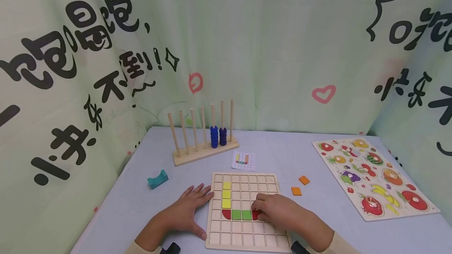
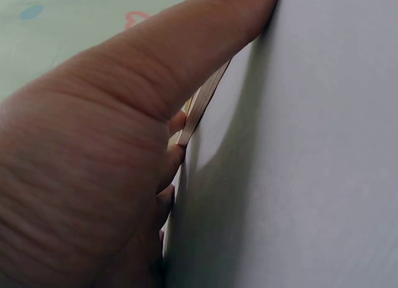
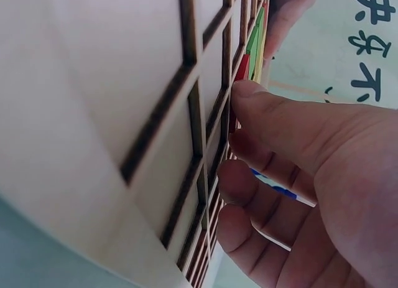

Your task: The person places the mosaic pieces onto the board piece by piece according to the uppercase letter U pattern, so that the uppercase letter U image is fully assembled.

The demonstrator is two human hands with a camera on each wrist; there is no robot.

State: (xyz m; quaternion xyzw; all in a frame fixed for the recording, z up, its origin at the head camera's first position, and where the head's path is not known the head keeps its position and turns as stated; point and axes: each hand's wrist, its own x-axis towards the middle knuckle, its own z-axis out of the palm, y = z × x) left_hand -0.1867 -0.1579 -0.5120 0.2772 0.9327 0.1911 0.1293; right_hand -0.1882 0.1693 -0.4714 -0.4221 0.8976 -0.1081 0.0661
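Note:
A wooden grid board [image 1: 259, 240] lies flat in front of me. In it, yellow tiles [image 1: 226, 194] form a column above a rounded red tile [image 1: 226, 214], with two green tiles [image 1: 241, 214] to its right. My right hand [image 1: 280, 211] pinches another red tile [image 1: 254, 215] at the right end of that row; its thumb [image 3: 258, 96] and index finger meet at the tile, partly hiding it. Spread along the board's left edge, my left hand [image 1: 185, 211] rests on the table, fingertips and thumb touching or close to the rim.
Two orange tiles [image 1: 296, 191] lie right of the board. A pattern card [image 1: 250, 162] sits behind it, near a peg stand [image 1: 192, 155] with blue beads on two pegs. A teal block [image 1: 157, 179] is at left, a fruit puzzle board [image 1: 360, 191] at right.

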